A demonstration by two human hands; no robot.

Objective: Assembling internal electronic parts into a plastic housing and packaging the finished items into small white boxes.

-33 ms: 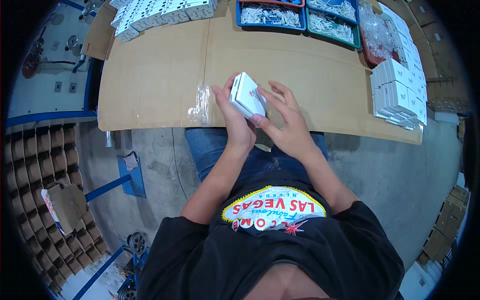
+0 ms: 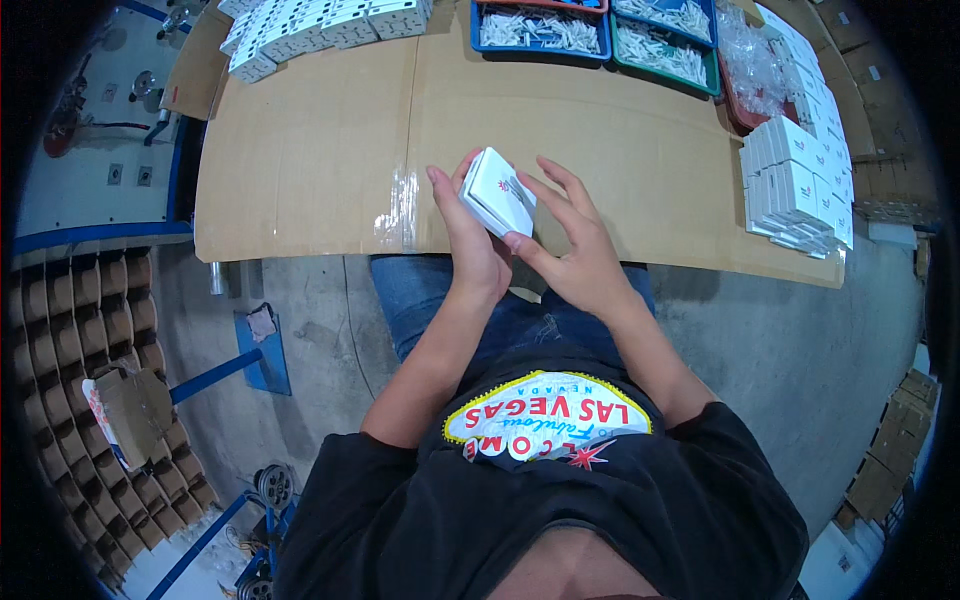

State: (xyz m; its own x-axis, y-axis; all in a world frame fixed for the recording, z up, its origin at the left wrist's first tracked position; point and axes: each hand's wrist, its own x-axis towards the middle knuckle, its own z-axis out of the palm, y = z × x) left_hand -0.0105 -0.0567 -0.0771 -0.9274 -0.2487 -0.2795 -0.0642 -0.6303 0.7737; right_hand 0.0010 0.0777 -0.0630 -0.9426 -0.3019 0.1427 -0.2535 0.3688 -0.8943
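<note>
I hold a small white box (image 2: pixel 497 190) with a little red mark on its face, tilted, just above the near part of the cardboard-covered table (image 2: pixel 300 170). My left hand (image 2: pixel 470 240) wraps around its left and lower side. The thumb of my right hand (image 2: pixel 580 250) presses the box's lower right corner, and its fingers spread out behind the right edge. Both forearms rise from my lap toward the table's front edge.
A stack of white boxes (image 2: pixel 795 185) stands at the table's right end, with more rows of them (image 2: pixel 320 25) at the far left. Blue (image 2: pixel 540 30) and green (image 2: pixel 665 45) trays hold small white parts. A cardboard divider crate (image 2: pixel 90 340) sits on the floor to the left.
</note>
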